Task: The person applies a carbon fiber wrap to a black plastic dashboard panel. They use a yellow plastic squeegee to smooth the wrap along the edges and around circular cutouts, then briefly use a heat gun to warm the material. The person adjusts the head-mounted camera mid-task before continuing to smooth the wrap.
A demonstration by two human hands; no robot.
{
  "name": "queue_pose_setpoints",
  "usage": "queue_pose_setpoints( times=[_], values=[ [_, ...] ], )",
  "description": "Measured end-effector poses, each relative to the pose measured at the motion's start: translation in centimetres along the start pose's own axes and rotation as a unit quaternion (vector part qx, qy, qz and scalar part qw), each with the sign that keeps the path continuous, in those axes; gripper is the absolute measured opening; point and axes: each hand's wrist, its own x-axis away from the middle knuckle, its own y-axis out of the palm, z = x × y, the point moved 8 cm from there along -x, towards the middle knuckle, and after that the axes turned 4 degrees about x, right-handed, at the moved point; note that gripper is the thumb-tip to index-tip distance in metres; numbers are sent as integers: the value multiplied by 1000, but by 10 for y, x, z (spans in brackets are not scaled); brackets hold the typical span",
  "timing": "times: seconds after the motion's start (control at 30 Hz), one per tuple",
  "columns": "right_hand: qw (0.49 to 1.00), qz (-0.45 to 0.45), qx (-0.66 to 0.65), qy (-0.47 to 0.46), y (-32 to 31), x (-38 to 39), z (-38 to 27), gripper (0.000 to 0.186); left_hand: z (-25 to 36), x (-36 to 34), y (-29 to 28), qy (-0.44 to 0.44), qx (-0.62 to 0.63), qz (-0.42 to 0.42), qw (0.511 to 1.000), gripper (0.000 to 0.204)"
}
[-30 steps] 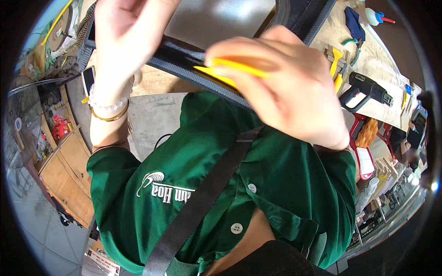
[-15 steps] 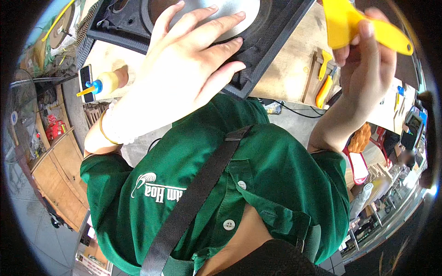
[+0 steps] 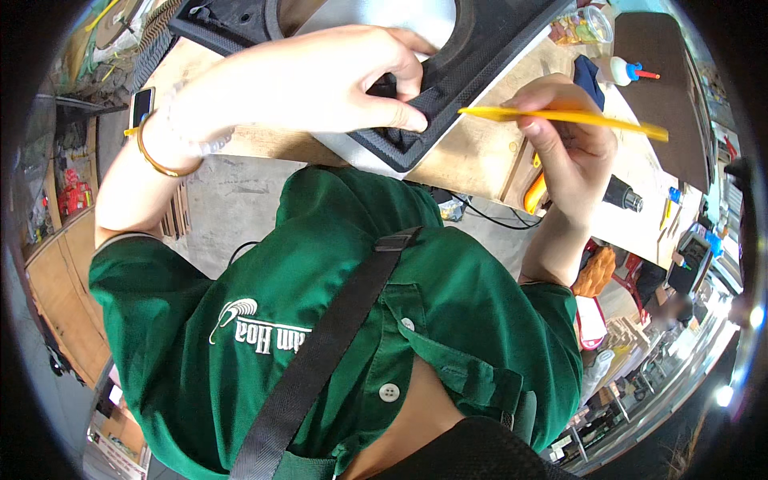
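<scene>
A black textured panel (image 3: 490,70) with a large round opening lies at the top of the view, its near corner pointing toward me. A pale edge shows beneath that corner. My left hand (image 3: 352,78) reaches across the panel and is closed on its black edging, thumb near the corner and fingers curled by the opening's rim. The fingertips are partly hidden. To the right of the corner, my right hand (image 3: 570,152) pinches a flat yellow plastic scraper (image 3: 596,121), seen nearly edge-on. The scraper's left end is close to the panel's side edge.
On the wooden table (image 3: 472,156) lie an orange-yellow handled cutter (image 3: 534,194), a phone (image 3: 142,104) and a dark tool with a metal nozzle (image 3: 624,194). Further right are a white bottle with a blue cap (image 3: 618,70), a clear tub (image 3: 588,26) and a dark brown board (image 3: 670,100).
My left hand, spread flat over the round middle before, has curled onto the panel's edging. My right hand has moved left and lower, turning the scraper edge-on. The view has shifted a little.
</scene>
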Motion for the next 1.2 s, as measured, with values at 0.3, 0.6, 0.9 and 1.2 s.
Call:
queue_pose_setpoints(
  times=[0.3, 0.6, 0.9, 1.2],
  values=[
    [935, -266, 189, -140, 31, -44, -30, 17, 1, 4, -1, -26, -34, 4, 999, 23],
    [851, -437, 212, -202, 62, -71, -25, 25, -5, 6, -3, 65, 5, 27, 998, 31],
    [822, -532, 133, -155, 86, -75, 3, 12, -18, 18, -30, -41, 307, 178, 934, 14],
    [809, -544, 169, -144, 61, -99, 10, 11, -17, 34, -34, 80, 235, 401, 882, 24]
  ],
)
